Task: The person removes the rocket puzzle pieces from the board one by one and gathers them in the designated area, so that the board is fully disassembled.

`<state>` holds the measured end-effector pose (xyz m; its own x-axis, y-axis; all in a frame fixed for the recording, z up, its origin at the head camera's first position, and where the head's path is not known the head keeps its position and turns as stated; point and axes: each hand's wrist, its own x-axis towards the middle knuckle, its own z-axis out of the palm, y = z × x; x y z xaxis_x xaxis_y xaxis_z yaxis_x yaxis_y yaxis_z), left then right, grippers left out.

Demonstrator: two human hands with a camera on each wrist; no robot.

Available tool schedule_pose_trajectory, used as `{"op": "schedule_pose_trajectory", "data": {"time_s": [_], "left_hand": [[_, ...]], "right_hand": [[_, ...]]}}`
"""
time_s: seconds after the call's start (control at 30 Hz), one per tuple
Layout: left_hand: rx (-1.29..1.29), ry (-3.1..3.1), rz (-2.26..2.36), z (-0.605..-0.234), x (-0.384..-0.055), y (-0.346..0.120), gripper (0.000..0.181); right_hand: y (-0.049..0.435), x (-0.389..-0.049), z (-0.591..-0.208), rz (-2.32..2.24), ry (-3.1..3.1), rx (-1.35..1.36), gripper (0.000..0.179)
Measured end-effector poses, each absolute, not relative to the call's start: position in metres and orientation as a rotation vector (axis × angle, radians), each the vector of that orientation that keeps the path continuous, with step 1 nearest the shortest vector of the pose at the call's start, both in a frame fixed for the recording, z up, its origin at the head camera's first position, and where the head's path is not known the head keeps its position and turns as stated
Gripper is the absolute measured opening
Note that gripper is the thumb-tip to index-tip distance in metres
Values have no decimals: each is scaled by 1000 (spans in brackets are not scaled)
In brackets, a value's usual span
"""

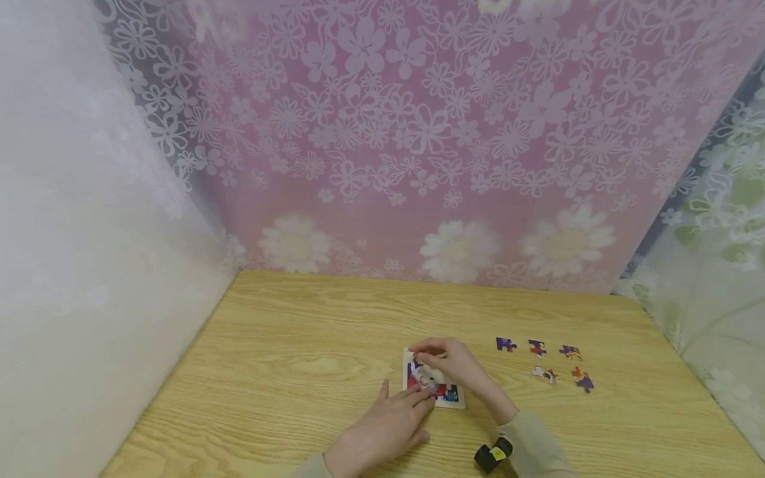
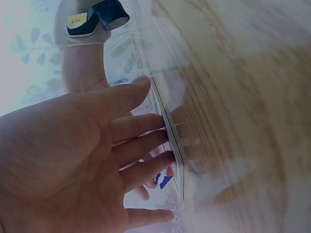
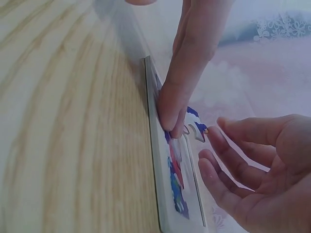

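Wood-grain table (image 1: 299, 372) | puzzle tray (image 1: 457, 398) steadied under flat, relaxed left hand (image 1: 388, 425) | piece (image 3: 197, 131) pressed by right hand (image 1: 451, 362) fingertips (image 3: 170, 114) | even downward pressure advised, tray kept from sliding.

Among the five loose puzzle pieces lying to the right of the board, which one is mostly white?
The lower left piece, in the front row nearest the right hand. It is mostly white; the other four are mainly purple, red or orange.

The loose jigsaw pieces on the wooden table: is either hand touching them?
No, the loose jigsaw pieces lie apart, right of both hands.
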<state>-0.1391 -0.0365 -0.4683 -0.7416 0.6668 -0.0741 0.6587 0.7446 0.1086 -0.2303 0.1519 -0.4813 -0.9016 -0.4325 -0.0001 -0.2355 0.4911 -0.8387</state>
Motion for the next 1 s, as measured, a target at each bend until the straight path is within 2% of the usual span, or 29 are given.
{"op": "schedule_pose_trajectory", "data": {"time_s": [0.57, 1.0], "left_hand": [[1090, 2825, 99, -468, -140, -37, 54], [1115, 2852, 107, -469, -139, -37, 53]], "right_hand": [[151, -228, -480, -1499, 2349, -649, 32], [149, -226, -482, -1557, 2262, -584, 23]]}}
